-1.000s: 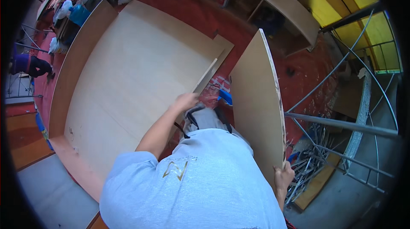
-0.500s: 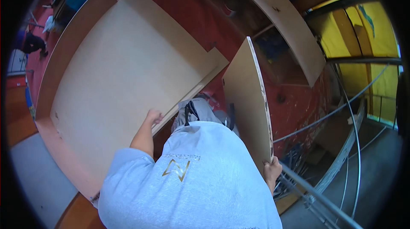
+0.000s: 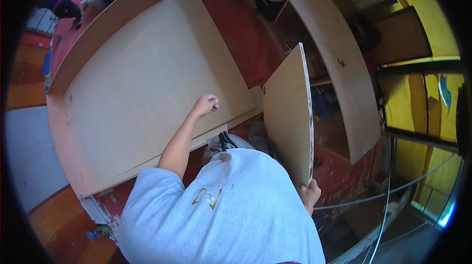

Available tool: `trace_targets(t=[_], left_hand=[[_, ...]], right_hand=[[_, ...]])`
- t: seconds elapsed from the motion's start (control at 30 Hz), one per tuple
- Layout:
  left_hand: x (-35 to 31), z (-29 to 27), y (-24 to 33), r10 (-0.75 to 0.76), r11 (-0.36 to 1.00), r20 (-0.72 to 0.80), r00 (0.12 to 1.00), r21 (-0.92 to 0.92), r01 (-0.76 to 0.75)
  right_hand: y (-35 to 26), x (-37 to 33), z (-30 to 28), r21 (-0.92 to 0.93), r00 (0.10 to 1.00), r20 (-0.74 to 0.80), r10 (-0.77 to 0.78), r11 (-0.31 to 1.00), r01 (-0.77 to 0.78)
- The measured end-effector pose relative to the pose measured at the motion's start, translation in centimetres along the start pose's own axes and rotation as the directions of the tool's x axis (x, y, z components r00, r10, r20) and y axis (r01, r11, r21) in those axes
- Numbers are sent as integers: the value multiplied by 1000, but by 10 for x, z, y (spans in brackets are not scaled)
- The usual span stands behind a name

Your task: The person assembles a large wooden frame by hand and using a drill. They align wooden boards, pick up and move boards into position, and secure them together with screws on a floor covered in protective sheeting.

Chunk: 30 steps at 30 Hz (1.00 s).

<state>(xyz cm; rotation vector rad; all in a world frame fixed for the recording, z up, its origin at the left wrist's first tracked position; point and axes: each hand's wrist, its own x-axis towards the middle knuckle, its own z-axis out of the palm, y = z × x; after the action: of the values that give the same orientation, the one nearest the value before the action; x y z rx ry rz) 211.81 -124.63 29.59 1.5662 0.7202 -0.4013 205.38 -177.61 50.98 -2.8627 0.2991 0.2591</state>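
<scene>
My right hand [image 3: 310, 193] grips the near edge of a wooden panel [image 3: 287, 109], which stands on edge at my right side. A narrow pale edge of the panel faces up, with dark rough patches along it. My left hand [image 3: 206, 104] hangs over a large light wooden board [image 3: 147, 82], its fingers curled in and nothing visible in them. Whether that hand touches the board I cannot tell. A raised wooden side [image 3: 98, 32] borders the far left of the board. The lower part of the standing panel is hidden beside my body.
A long curved-looking wooden partition [image 3: 339, 62] stands at the right, with dark compartments beside it. Thin metal rods [image 3: 386, 205] cross the lower right. Yellow sheeting [image 3: 440, 13] hangs beyond. Another person [image 3: 61, 4] is at the far left on the red floor [image 3: 236, 32].
My left hand has lifted from near the board's close edge and moved forward and right over it. My view has turned somewhat. The right hand keeps hold of the panel.
</scene>
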Motion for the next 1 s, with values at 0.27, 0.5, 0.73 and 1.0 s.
trace_targets(t=[0.27,0.5,0.73,1.0], left_hand=[[7,81,25,-302,953,13,953,41,301],[0,131,75,-196,975,3,981,104,194],[14,105,86,-266,956,-85,960,106,274],[109,89,165,130,969,-116,985,223,-102]], right_hand=[[3,162,18,73,985,32,-171,983,168],[1,235,33,-24,951,148,-270,961,276],[-32,300,24,14,948,163,-272,962,273],[-135,390,25,59,922,165,-352,936,347]])
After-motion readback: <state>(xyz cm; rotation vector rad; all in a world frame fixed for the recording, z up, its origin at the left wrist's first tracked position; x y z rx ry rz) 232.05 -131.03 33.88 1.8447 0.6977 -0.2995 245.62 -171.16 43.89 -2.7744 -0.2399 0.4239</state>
